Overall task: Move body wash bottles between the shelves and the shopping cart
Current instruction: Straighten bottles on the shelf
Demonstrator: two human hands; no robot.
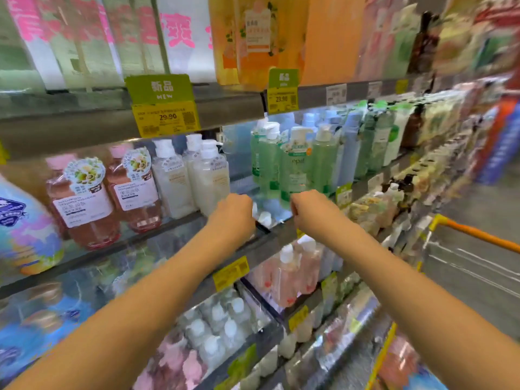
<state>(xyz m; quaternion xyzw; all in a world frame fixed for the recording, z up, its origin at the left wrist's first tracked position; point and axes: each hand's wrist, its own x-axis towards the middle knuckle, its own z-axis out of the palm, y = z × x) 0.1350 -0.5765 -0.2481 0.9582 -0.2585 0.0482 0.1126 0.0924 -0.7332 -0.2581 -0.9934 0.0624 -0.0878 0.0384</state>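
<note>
Both hands reach to the front edge of the middle shelf [157, 235]. The left hand [233, 212] and the right hand [309, 209] are seen from the back with fingers curled down and away, so whether either grip pinches anything cannot be told; nothing shows plainly inside them. Between them, on the shelf, lie a few small white caps [264, 218], blurred.

On that shelf two pink bottles [84, 198] stand at the left, then three white pump bottles [208, 178], then four green pump bottles [295, 170] behind the right hand, with paler blue ones behind. All stand upright, long axis vertical, pumps on top, labels facing the aisle. The nearest green one stands just beyond the right hand.

Two green-and-yellow price tags [166, 108] hang from the shelf above. The cart [478, 249], with an orange handle, stands at the right, well apart from the hands.
</note>
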